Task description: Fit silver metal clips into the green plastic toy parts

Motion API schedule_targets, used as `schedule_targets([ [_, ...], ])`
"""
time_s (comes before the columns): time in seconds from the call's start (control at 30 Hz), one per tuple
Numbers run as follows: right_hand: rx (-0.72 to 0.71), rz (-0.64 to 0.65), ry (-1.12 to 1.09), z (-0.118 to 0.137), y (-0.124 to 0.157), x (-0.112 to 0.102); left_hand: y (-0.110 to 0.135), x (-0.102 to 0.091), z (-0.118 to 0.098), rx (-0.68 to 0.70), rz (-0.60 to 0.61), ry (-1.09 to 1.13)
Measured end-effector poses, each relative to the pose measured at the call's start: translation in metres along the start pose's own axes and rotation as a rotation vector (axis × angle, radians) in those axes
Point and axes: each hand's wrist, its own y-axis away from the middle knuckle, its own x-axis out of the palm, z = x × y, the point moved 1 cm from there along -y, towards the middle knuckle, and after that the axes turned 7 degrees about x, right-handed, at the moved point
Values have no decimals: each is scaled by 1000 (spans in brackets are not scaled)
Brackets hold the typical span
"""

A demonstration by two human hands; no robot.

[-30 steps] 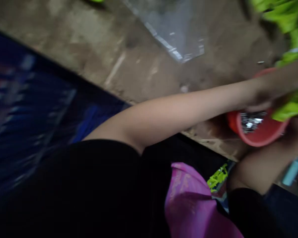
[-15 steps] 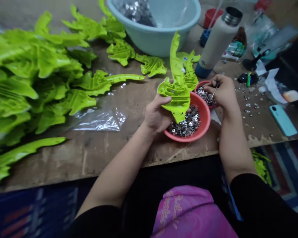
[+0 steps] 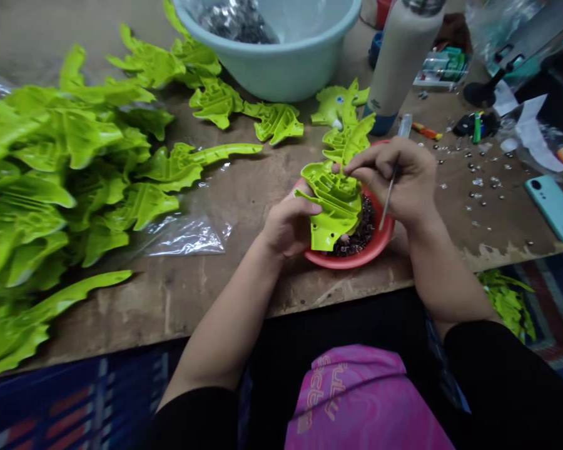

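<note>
My left hand (image 3: 286, 222) grips a lime-green plastic part (image 3: 334, 190) by its lower edge and holds it over a red bowl (image 3: 356, 256) of small dark metal pieces. My right hand (image 3: 396, 178) is closed, its fingertips pinched on the top of the green part. A thin metal tool (image 3: 388, 194) runs down through the same hand. The bowl sits at the near edge of the wooden table (image 3: 206, 294).
A big heap of green plastic parts (image 3: 60, 162) fills the left. A pale blue basin (image 3: 281, 50) with metal pieces, a white bottle (image 3: 401, 59), loose screws (image 3: 478, 181), a teal phone (image 3: 554, 206) and a clear bag (image 3: 182, 234) also lie on the table.
The view swung from a blurred look down to the left up onto the table. My right hand left the small red bowl and now pinches the green part, which has tilted lower.
</note>
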Motion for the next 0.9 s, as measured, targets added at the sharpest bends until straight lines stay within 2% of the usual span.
schedule_targets([
  [0.1, -47, 105, 44, 5, 9, 14, 1, -5, 1, -84, 128, -16],
  [0.2, -73, 140, 69, 4, 10, 17, 1, -8, 2, -144, 238, -42],
  [0.27, -137, 144, 96, 2, 8, 16, 0, -7, 1, -131, 263, -35],
  [0.37, -218, 129, 159, -2, 5, 14, 0, -3, -1, -103, 247, -23],
  [0.53, -416, 139, 224, -14, -1, 16, 5, 4, -5, -172, 91, -19],
  [0.77, -511, 139, 299, -13, -1, 14, 4, 6, -6, -144, 112, -9],
  [0.9, -578, 84, 371, -14, -2, 11, 3, 7, -4, -163, 48, 1],
])
